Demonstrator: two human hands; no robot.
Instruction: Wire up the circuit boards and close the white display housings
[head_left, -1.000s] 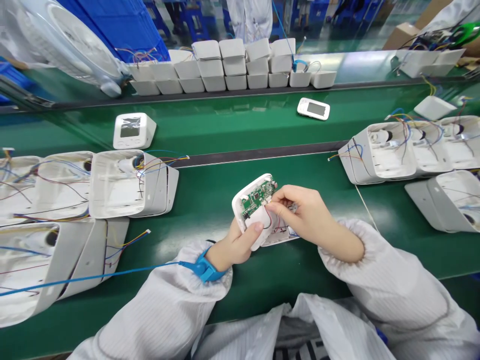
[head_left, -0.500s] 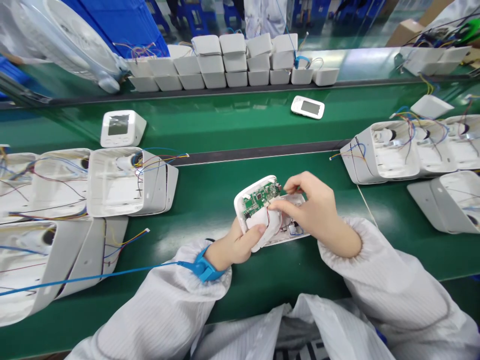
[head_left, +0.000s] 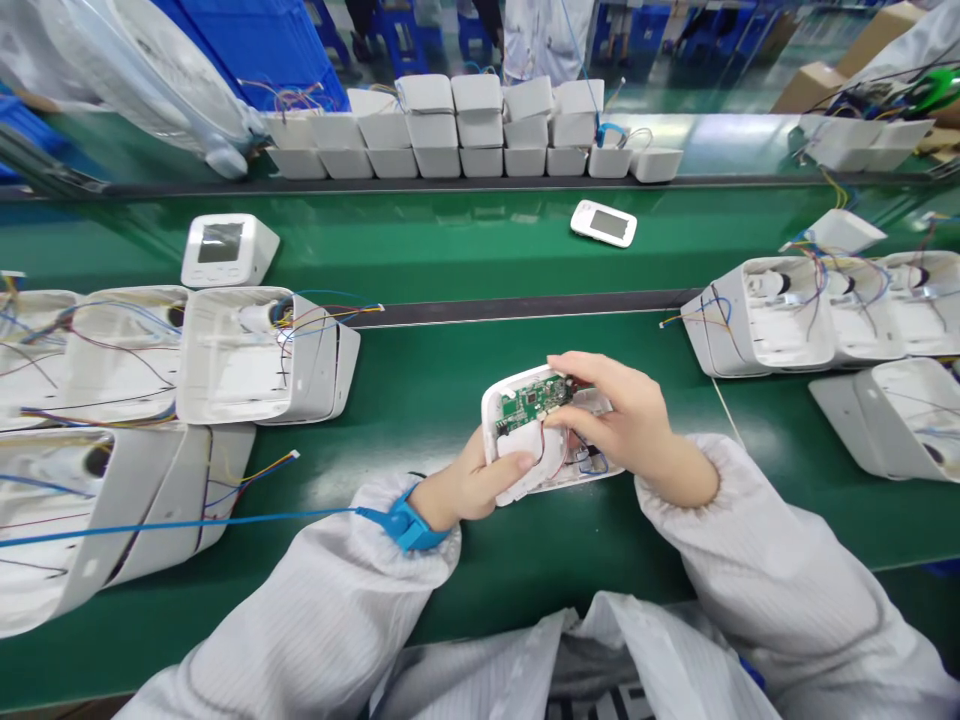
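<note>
A small white casing (head_left: pixel 517 470), opened up, is held over the green table. Inside its upper left part lies a green circuit board (head_left: pixel 531 400); thin red and blue wires (head_left: pixel 589 459) show in the lower right part. My left hand (head_left: pixel 472 480) grips the casing's left side, thumb over the white inner piece. My right hand (head_left: pixel 619 410) is closed on the casing's upper right, fingers over the top edge and thumb beside the board's end. The thumb and fingers hide part of that end. A blue strap (head_left: pixel 411 522) is round my left wrist.
White housings with wires stand at the left (head_left: pixel 247 375) and right (head_left: pixel 787 315). Beyond the dark strip (head_left: pixel 525 306) lie a white unit with a screen (head_left: pixel 225 250) and a flat white one (head_left: pixel 604 223). Small white boxes (head_left: pixel 480 130) are stacked behind. A blue cord crosses the left.
My right index finger has reached over the casing's top edge, where it was bent above the board's right end before. The casing has shifted slightly right in view, and the camera view has moved a little.
</note>
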